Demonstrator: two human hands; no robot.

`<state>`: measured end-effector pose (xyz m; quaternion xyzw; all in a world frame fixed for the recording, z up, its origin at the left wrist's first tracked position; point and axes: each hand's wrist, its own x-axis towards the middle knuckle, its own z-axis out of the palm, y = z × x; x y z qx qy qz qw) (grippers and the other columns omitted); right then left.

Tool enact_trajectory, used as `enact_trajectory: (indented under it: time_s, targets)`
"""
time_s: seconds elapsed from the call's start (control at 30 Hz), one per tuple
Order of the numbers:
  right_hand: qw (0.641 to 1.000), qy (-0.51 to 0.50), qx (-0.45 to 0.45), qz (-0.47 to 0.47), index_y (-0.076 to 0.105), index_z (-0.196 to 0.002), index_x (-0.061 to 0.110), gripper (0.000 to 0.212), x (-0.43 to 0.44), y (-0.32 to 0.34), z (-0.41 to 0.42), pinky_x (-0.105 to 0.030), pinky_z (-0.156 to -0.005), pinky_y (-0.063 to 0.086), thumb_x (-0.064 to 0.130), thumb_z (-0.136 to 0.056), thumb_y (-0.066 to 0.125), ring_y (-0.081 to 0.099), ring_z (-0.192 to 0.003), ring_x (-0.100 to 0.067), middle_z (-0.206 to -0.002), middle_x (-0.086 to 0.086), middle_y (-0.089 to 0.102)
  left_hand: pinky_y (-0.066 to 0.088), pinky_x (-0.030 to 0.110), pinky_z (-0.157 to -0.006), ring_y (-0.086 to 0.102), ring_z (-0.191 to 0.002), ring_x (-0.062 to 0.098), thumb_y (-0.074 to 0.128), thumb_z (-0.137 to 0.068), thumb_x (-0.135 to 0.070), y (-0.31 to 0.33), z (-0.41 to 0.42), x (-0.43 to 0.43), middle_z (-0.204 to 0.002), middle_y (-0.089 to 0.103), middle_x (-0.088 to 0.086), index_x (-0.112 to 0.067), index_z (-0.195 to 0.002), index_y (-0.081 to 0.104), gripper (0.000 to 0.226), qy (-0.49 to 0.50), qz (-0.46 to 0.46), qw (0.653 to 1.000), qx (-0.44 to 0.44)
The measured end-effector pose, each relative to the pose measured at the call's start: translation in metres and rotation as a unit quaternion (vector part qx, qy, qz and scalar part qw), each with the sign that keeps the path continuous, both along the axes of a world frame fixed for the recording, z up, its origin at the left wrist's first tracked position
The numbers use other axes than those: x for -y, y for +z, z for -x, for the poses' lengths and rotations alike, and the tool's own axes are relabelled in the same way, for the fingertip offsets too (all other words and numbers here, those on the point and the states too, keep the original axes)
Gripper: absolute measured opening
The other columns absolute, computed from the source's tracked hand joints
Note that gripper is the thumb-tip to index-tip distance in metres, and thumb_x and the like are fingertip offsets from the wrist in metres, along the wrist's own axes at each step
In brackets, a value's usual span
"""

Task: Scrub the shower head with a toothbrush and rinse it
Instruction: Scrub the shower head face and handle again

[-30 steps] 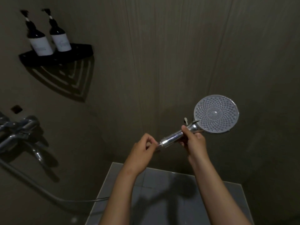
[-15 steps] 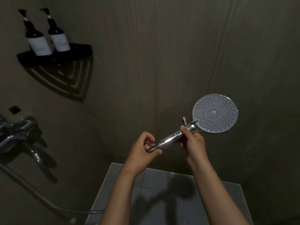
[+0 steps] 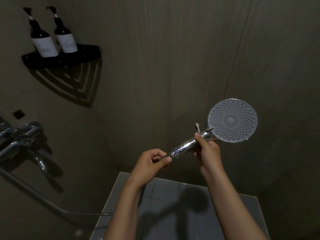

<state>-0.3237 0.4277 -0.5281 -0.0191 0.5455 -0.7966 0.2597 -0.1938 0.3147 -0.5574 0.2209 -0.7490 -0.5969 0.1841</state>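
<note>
Grey-brown wood-grain wall panels (image 3: 173,49) back the stall. Before them the round chrome shower head with a pale dotted nozzle face (image 3: 232,120) is held up, its face toward the camera. The right hand (image 3: 208,151) wraps the upper handle, and what seems a slim pale toothbrush (image 3: 197,126) pokes up behind it. The left hand (image 3: 150,161) pinches the handle's lower end. Scrubbing looks not yet begun; next the brush must be freed and its bristles brought onto the nozzles. On the black corner shelf (image 3: 60,59), two dark pump bottles (image 3: 53,38) bear white labels, too blurred to read.
</note>
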Motion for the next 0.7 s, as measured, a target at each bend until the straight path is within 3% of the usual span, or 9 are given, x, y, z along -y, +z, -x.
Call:
enact_trajectory:
  time_s: [0.13, 0.27, 0.4, 0.47, 0.57, 0.63, 0.7]
  targets:
    - [1.0, -0.002, -0.009, -0.01, 0.058, -0.085, 0.009, 0.007, 0.0, 0.003, -0.001, -0.022, -0.06, 0.048, 0.014, -0.09, 0.059, 0.061, -0.071, -0.015, -0.079, -0.007, 0.063, 0.047, 0.01, -0.065, 0.061, -0.067, -0.003, 0.081, -0.068, -0.01, -0.002, 0.003, -0.001, -0.074, 0.069, -0.006, -0.019, -0.073, 0.069, 0.016, 0.073, 0.064, 0.995, -0.001]
    - [1.0, -0.002, -0.009, 0.0, 0.057, -0.083, 0.01, 0.008, 0.001, 0.004, 0.001, -0.026, -0.066, 0.049, 0.014, -0.09, 0.059, 0.061, -0.075, -0.017, -0.081, -0.008, 0.063, 0.045, 0.011, -0.066, 0.059, -0.067, -0.003, 0.082, -0.066, -0.013, -0.001, 0.004, -0.003, -0.072, 0.068, -0.01, -0.022, -0.072, 0.066, 0.019, 0.104, 0.119, 0.987, 0.001]
    - [1.0, -0.003, -0.006, -0.006, 0.058, -0.081, 0.011, 0.009, 0.002, 0.002, 0.003, -0.016, -0.05, 0.05, 0.015, -0.089, 0.061, 0.061, -0.067, -0.013, -0.076, -0.006, 0.062, 0.045, 0.019, -0.076, 0.061, -0.072, 0.003, 0.061, -0.089, -0.024, 0.008, 0.005, -0.005, -0.075, 0.069, -0.004, -0.016, -0.087, 0.064, 0.008, 0.004, 0.013, 0.999, 0.046]
    - [1.0, 0.008, -0.009, -0.007, 0.059, -0.08, 0.011, 0.009, 0.003, 0.0, 0.005, -0.016, -0.049, 0.05, 0.015, -0.088, 0.062, 0.063, -0.064, -0.012, -0.075, -0.005, 0.064, 0.041, 0.025, -0.088, 0.062, -0.078, 0.007, 0.043, -0.098, -0.032, 0.011, 0.003, -0.006, -0.081, 0.072, 0.004, -0.013, -0.092, 0.065, 0.03, -0.029, -0.031, 0.997, 0.069]
    - [0.999, 0.033, -0.011, -0.006, 0.061, -0.078, 0.013, 0.01, 0.002, -0.002, 0.008, -0.019, -0.052, 0.052, 0.018, -0.086, 0.064, 0.066, -0.061, -0.008, -0.07, -0.001, 0.067, 0.035, 0.018, -0.095, 0.062, -0.095, 0.007, 0.025, -0.1, -0.043, 0.013, -0.004, 0.001, -0.093, 0.074, -0.001, -0.009, -0.082, 0.074, 0.063, -0.063, -0.022, 0.99, 0.123]
    - [0.999, 0.046, -0.009, 0.012, 0.06, -0.075, 0.014, 0.012, 0.002, -0.002, 0.009, -0.019, -0.052, 0.051, 0.017, -0.085, 0.065, 0.065, -0.06, -0.008, -0.065, 0.001, 0.067, 0.035, 0.012, -0.094, 0.062, -0.099, 0.005, 0.027, -0.101, -0.039, 0.013, -0.007, 0.004, -0.095, 0.074, 0.0, -0.008, -0.078, 0.075, 0.062, -0.092, -0.039, 0.987, 0.123]
    - [0.998, 0.048, -0.011, 0.029, 0.06, -0.073, 0.016, 0.014, 0.004, -0.003, 0.009, -0.02, -0.053, 0.051, 0.016, -0.086, 0.064, 0.064, -0.058, -0.008, -0.06, 0.004, 0.066, 0.038, 0.016, -0.094, 0.063, -0.091, 0.004, 0.035, -0.1, -0.028, 0.014, -0.007, 0.003, -0.084, 0.072, 0.006, -0.012, -0.079, 0.071, 0.045, -0.116, -0.057, 0.986, 0.103]
